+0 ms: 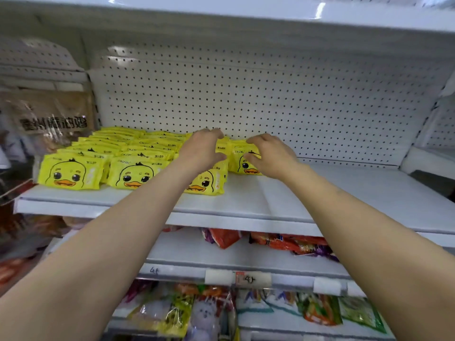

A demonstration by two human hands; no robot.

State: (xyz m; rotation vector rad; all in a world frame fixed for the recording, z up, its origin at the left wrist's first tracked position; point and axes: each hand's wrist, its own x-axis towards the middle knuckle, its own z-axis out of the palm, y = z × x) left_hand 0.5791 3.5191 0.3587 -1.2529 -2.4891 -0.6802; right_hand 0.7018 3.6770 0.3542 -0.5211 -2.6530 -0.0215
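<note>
The rightmost duck pack lies just under the right hand.

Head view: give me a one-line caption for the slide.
Left hand and right hand reach over yellow duck packs lined up on a white shelf.

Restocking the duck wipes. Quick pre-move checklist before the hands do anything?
1. Left hand reaching past the third-row front pack: ok.
2. Right hand at the rightmost duck pack: ok.
3. Firm grip on any pack: cannot tell, either hand.
4. Bare shelf right of the packs: ok.
5. Row fronts aligned: not ok, the rightmost duck pack sits further back than the third-row front pack.
</note>
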